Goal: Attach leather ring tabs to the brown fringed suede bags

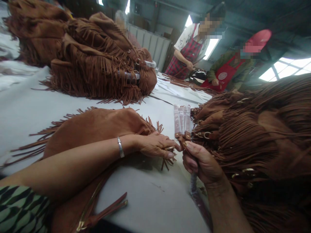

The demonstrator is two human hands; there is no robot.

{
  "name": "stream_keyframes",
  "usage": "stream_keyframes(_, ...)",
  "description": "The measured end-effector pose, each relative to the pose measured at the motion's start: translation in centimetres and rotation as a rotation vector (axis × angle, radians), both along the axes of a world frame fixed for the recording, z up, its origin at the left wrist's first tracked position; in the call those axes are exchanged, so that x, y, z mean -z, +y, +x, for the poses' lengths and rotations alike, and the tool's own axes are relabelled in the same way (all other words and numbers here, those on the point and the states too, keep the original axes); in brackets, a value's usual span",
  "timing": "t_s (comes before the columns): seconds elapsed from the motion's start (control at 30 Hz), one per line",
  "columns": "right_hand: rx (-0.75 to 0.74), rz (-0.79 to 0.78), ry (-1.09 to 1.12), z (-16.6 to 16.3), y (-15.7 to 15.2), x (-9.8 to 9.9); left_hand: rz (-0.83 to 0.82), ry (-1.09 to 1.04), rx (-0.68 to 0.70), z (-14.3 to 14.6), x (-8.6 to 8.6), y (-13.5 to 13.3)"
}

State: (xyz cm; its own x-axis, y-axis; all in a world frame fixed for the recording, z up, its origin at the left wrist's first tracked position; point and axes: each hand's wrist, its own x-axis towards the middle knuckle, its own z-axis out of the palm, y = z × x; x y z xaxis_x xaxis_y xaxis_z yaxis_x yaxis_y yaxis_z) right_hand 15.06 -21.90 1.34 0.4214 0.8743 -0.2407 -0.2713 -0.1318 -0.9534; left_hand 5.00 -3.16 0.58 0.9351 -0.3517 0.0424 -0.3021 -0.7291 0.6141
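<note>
My left hand (157, 145) reaches over the brown suede bag (94, 124) with fringe along its edges. Its fingers are closed near the bag's right end, by a gold-coloured piece (169, 148); what they grip is hidden. Close beside it, my right hand (202, 160) pinches the end of a brown strap. The strap's plastic-wrapped length (193, 183) hangs below that hand. Just beyond the fingertips lie several plastic-wrapped straps (182, 118) with brown leather ends.
Fringed brown bags (97, 61) are heaped at the back left. More bags with metal rings (243, 129) fill the right side. A zipper with a tassel pull (114, 208) shows at the front. Two co-workers in aprons (181, 61) stand across the white table (150, 197).
</note>
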Motion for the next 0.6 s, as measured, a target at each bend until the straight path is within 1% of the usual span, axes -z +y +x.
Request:
stream_keyframes(0.07,0.01,0.013,0.021,0.0,0.1,0.1,-0.024,0.011,0.027,0.2,0.2,0.2)
stream_keyframes(0.1,0.02,0.015,0.023,0.0,0.1,0.1,-0.062,0.023,0.037,0.3,0.3,0.4)
stream_keyframes(0.17,0.047,0.017,0.003,0.0,0.3,0.2,-0.165,0.066,0.047,0.7,0.8,0.7)
stream_keyframes(0.3,0.083,-0.002,-0.076,-0.3,0.8,0.4,-0.426,0.133,0.059,1.2,1.8,1.2)
stream_keyframes(0.37,0.101,-0.009,-0.095,-0.4,1.0,0.5,-0.504,0.149,0.078,1.3,1.9,1.4)
stream_keyframes(0.6,0.106,0.003,-0.064,-0.4,0.9,0.4,-0.523,0.195,0.084,1.3,2.0,2.0)
